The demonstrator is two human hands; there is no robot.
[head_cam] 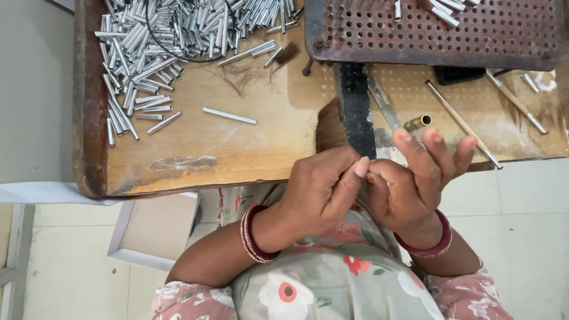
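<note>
My left hand (323, 189) and my right hand (415, 181) meet just off the near edge of the wooden table (195, 148). The left hand's fingers are curled closed, and its thumb tip presses against the right hand's thumb and forefinger. Anything pinched between them is hidden. The right hand's other fingers are spread upward. A fan of brown hair (331, 127) lies on the table just above the left hand, beside a black upright block (355, 109). A short brass tube (418, 122) lies near the right fingertips.
A heap of shiny metal tubes (172, 35) fills the table's far left, with one loose tube (229, 115) nearer. A rusty perforated plate (438, 29) sits at the far right, with thin wooden-handled sticks (462, 124) below it. A white cardboard box (157, 228) stands on the floor.
</note>
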